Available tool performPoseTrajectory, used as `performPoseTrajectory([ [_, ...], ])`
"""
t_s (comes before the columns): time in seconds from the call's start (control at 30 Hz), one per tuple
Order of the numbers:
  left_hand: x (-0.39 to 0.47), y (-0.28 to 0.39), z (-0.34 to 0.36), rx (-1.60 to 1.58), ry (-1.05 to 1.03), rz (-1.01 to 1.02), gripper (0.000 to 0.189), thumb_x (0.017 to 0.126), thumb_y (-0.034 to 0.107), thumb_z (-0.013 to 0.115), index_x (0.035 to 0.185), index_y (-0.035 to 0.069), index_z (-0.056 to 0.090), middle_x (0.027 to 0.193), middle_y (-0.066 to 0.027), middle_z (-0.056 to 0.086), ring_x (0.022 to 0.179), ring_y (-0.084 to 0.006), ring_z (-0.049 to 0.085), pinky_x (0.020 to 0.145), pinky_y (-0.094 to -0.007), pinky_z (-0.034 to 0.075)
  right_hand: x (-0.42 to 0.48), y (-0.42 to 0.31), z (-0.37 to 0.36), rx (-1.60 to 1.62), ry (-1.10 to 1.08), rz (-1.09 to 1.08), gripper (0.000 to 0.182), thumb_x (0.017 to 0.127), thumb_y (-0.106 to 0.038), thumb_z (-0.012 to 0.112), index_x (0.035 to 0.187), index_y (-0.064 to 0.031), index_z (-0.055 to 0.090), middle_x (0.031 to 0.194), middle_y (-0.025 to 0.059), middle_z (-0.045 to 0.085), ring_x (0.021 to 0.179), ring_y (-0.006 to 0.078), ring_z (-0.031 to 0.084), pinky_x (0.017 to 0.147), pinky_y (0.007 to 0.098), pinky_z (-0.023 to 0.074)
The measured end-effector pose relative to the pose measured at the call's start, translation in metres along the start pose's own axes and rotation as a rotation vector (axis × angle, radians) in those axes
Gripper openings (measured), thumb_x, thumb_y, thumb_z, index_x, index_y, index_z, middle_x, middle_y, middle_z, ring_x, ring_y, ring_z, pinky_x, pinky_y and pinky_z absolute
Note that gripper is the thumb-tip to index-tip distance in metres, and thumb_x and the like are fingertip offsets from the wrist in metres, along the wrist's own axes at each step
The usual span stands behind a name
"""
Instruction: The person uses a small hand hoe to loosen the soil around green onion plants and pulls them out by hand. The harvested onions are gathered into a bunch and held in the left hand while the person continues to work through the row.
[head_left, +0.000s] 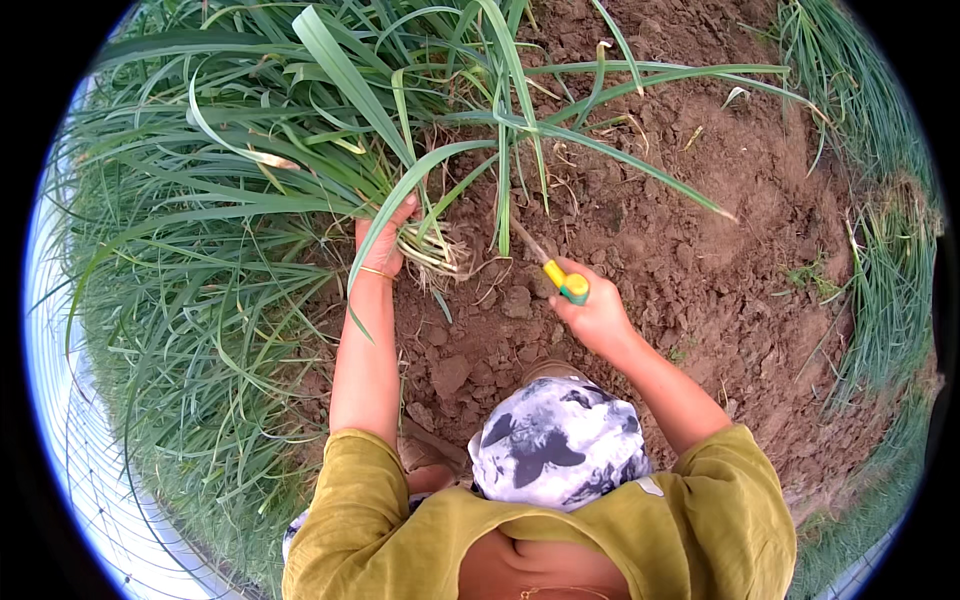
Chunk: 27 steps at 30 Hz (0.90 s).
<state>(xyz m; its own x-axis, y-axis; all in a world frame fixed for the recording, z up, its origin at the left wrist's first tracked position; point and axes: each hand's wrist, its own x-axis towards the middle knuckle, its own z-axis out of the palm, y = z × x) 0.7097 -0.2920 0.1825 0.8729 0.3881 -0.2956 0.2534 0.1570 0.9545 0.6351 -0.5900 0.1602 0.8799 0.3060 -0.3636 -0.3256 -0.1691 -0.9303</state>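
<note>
My left hand is closed around the lower stems of a bunch of long flat-leaved green plants, probably Chinese chives. The pale stem bases with stringy roots stick out to its right, above the soil. In my right hand is a tool with a yellow and green handle. Its narrow metal shaft points up and left to the soil near the roots. Leaves hide the tool's far end. Several long leaves arch across the soil above both hands.
A dense stand of the same plants fills the left side. Brown cloddy soil runs along the middle and right. More green plants line the right edge. My knee in patterned cloth is just below my hands.
</note>
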Motion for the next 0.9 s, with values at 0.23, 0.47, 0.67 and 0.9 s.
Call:
performPoseTrajectory([
  [0.23, 0.008, -0.040, 0.102, -0.008, -0.164, 0.124, 0.056, 0.063, -0.001, 0.076, 0.113, 0.007, 0.053, 0.110, -0.0069, 0.055, 0.095, -0.0216, 0.057, 0.089, -0.0356, 0.045, 0.003, -0.009, -0.011, 0.083, 0.115, 0.172, 0.048, 0.074, -0.005, 0.060, 0.119, 0.0053, 0.048, 0.097, 0.0110, 0.061, 0.086, 0.0137, 0.056, 0.078, 0.0261, 0.0445],
  [0.47, 0.050, -0.048, 0.129, -0.038, 0.274, 0.144, 0.046, 0.066, -0.001, 0.075, 0.107, -0.003, 0.054, 0.095, -0.0076, 0.061, 0.086, -0.0183, 0.057, 0.075, -0.0325, 0.048, 0.045, 0.009, 0.015, -0.444, 0.117, -0.016, 0.057, 0.070, -0.008, 0.056, 0.125, -0.0023, 0.042, 0.084, 0.0256, 0.061, 0.081, 0.0393, 0.060, 0.074, 0.0436, 0.0482],
  [0.67, 0.068, -0.010, 0.039, -0.057, 0.317, 0.154, 0.038, 0.067, -0.010, 0.069, 0.102, -0.002, 0.056, 0.101, -0.0088, 0.058, 0.084, -0.0218, 0.057, 0.074, -0.0353, 0.046, 0.065, -0.016, -0.029, -0.449, -0.005, -0.127, 0.055, 0.067, -0.004, 0.055, 0.121, 0.0000, 0.045, 0.084, 0.0265, 0.061, 0.083, 0.0386, 0.060, 0.074, 0.0448, 0.0476],
  [0.9, 0.100, -0.002, 0.060, 0.327, 0.075, 0.071, 0.076, 0.060, 0.005, 0.079, 0.122, -0.007, 0.036, 0.113, -0.0170, 0.054, 0.101, -0.0248, 0.054, 0.090, -0.0352, 0.041, 0.104, -0.100, -0.089, -0.414, -0.291, -0.020, 0.012, 0.063, -0.002, 0.056, 0.074, 0.0014, 0.052, 0.057, 0.0034, 0.048, 0.055, 0.0105, 0.045, 0.052, 0.0307, 0.0418],
])
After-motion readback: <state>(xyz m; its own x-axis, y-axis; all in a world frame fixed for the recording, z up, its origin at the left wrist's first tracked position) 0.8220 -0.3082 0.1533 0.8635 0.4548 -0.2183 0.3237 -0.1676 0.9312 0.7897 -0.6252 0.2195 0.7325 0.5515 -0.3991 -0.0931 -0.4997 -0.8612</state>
